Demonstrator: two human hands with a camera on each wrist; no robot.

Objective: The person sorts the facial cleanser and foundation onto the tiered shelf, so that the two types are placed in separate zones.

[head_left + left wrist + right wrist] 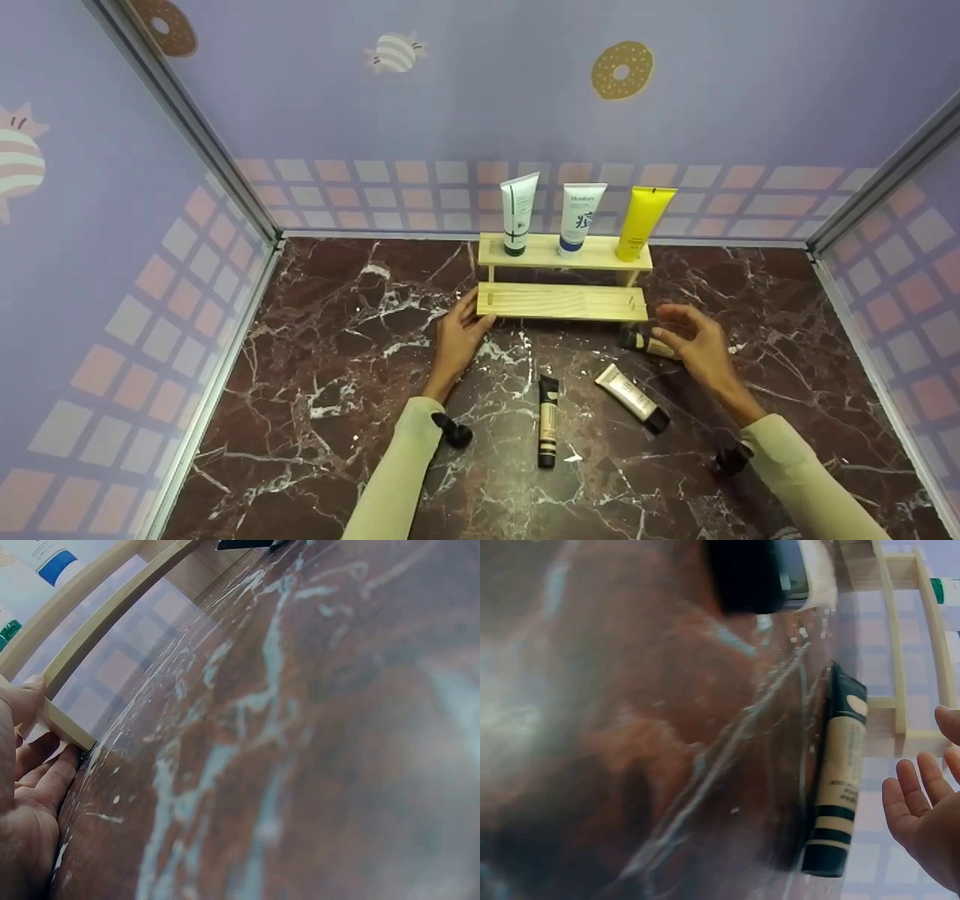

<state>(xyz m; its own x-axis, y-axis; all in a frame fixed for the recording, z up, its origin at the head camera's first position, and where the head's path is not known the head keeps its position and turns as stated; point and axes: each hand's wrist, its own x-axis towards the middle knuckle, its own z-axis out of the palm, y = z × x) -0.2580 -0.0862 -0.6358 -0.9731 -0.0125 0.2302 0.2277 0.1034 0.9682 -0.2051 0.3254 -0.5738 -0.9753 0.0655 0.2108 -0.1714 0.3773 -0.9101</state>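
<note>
A two-step wooden rack (pixel 561 301) stands near the back wall. My left hand (pixel 457 341) grips the left end of its lower step; in the left wrist view the thumb (pixel 31 684) lies at the step's edge and the fingers are by the side piece. My right hand (pixel 701 346) is off the rack's right end, fingers loosely curved and holding nothing. Beside it lies a black-and-beige squeeze tube (pixel 646 344), which the right wrist view shows apart from the fingers. On the upper step stand a green-capped white tube (pixel 519 214), a blue-capped white tube (pixel 580 217) and a yellow tube (pixel 643 223).
Another black-and-beige tube (pixel 548 424) lies lengthwise on the dark marbled table (pixel 337 420). To its right lies a pale gold tube with a black cap (pixel 631 397). Patterned lilac panels (pixel 480 97) enclose the back and both sides.
</note>
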